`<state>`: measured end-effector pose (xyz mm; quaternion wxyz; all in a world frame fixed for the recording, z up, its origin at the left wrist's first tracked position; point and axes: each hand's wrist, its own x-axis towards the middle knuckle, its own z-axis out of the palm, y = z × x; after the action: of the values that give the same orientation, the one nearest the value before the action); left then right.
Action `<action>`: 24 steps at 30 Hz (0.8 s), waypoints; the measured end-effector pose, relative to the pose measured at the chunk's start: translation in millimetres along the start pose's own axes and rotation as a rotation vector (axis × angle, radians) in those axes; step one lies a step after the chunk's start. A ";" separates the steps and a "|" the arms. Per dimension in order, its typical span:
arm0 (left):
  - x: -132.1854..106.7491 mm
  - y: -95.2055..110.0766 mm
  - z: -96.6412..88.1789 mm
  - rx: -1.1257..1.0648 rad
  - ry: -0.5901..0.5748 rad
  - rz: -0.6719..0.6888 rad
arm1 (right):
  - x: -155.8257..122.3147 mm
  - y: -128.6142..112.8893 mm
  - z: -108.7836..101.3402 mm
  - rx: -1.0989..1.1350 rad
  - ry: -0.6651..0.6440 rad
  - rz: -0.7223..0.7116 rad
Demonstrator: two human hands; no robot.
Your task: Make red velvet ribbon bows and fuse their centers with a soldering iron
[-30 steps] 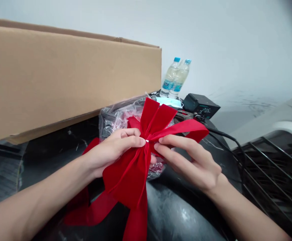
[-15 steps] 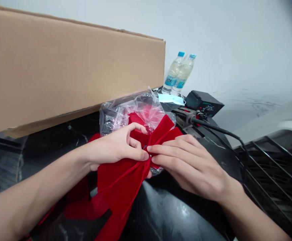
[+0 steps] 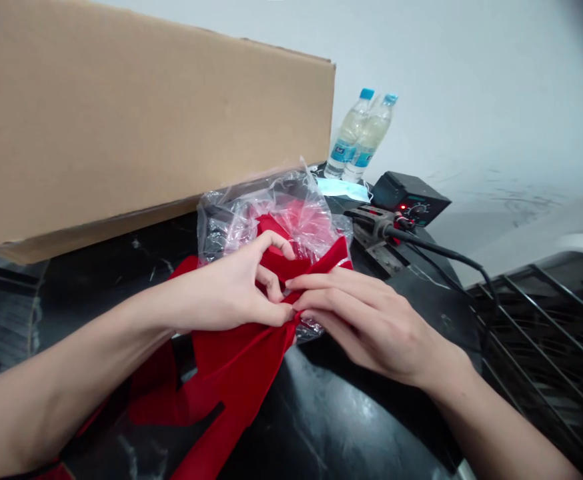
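The upper loops of the red velvet ribbon bow (image 3: pixel 244 363), fanned upright a second ago, have been tipped rightward and partly covered by the right hand (image 3: pixel 386 327); its gathered middle is apparently being worked tighter. That middle is pinched by the grip of both right and left hand (image 3: pixel 226 290), above the black marbled desk (image 3: pixel 341 413). Below, soft, creased fabric is spread broadly.

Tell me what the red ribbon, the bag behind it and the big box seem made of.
Red ribbon: probably velvet, matte, its folds softly shaded.
Bag: clear plastic film, glossy, crinkled with bright glints.
Box: likely cardboard, matte, plain brown.
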<state>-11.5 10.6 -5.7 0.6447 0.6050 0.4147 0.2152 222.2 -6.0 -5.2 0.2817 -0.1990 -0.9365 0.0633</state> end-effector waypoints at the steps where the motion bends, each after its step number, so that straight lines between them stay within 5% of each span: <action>1: -0.9 -0.5 0.4 0.001 0.002 0.003 | 0.3 0.2 0.6 0.003 -0.011 0.014; 10: -5.2 -1.1 1.0 0.038 -0.034 0.083 | 0.4 -3.1 2.9 0.097 -0.017 0.150; 18: -12.2 4.0 10.8 0.208 0.011 0.120 | 2.7 -11.7 -5.1 0.242 -0.015 0.411; 24: -12.8 6.8 13.0 0.219 -0.011 0.136 | 5.0 -11.3 -16.2 0.287 -0.034 0.430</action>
<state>-6.8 -6.0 3.3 0.5610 0.6996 0.3902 0.2088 223.6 -14.1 13.4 0.2711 -0.3506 -0.8587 0.2573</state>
